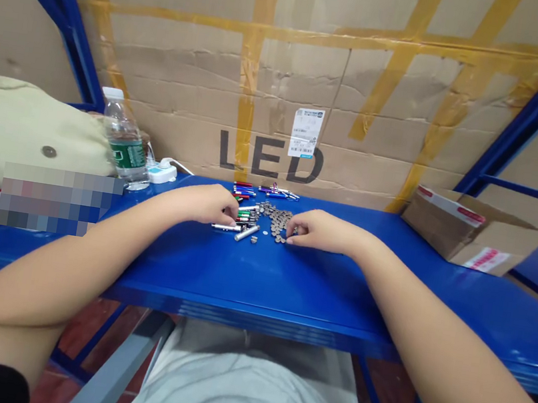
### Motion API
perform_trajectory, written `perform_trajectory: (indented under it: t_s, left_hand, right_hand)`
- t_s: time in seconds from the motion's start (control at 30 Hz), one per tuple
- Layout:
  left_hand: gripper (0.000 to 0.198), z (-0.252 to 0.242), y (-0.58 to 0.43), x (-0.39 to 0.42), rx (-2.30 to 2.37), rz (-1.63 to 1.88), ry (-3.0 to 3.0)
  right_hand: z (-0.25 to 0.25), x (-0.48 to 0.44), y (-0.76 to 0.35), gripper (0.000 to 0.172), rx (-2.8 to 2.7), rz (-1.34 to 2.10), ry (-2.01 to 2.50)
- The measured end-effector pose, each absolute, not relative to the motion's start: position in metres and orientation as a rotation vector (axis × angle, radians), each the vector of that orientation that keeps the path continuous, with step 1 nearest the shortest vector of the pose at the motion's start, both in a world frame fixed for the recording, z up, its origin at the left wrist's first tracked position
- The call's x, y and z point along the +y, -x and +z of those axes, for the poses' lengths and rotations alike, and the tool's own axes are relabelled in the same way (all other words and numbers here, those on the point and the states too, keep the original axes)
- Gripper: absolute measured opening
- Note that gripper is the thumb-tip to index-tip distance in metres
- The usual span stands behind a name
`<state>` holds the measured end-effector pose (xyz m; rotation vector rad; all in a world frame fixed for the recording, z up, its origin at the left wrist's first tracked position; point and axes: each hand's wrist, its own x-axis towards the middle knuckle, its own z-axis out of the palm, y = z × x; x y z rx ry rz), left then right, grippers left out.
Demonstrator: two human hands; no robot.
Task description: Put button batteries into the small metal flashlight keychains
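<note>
My left hand [212, 204] hangs over the left side of the small parts with its fingers curled down and closed. Just under its fingertips lies a slim silver tube [225, 227]; whether the fingers grip it I cannot tell. A second silver tube [247, 232] lies slantwise beside it, with a short metal cap-like piece [254, 240] nearby. On the right, my right hand [314, 229] has its thumb and fingers pinched together at the edge of a pile of small round button cells [277, 224]. Anything between those fingertips is too small to make out.
Behind the pile lie several coloured pen-like tubes [277, 193]. A water bottle [128, 147], a white power strip [162, 172] and a pale bag [22, 124] stand left on the blue table [257, 280]. An open carton [467, 231] sits right; a large cardboard box [188, 95] walls the back.
</note>
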<state>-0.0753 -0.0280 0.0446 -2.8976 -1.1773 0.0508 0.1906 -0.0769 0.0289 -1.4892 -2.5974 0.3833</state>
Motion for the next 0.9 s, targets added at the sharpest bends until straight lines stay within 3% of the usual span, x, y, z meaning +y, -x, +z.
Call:
perform_trajectory:
  t_s: [0.37, 0.63, 0.9]
  left_hand:
    - [0.021, 0.041, 0.079, -0.027, -1.263, 0.148, 2.900]
    - [0.023, 0.049, 0.073, -0.034, -1.114, -0.403, 3.033]
    - [0.019, 0.022, 0.038, -0.048, -1.085, -0.808, 3.166]
  right_hand:
    - [0.020, -0.075, -0.183, 0.016, -2.581, 0.322, 1.501]
    - [0.016, -0.074, -0.182, 0.005, -2.575, 0.376, 1.425]
    - [0.026, -0.079, -0.183, 0.018, -2.271, 0.492, 1.188]
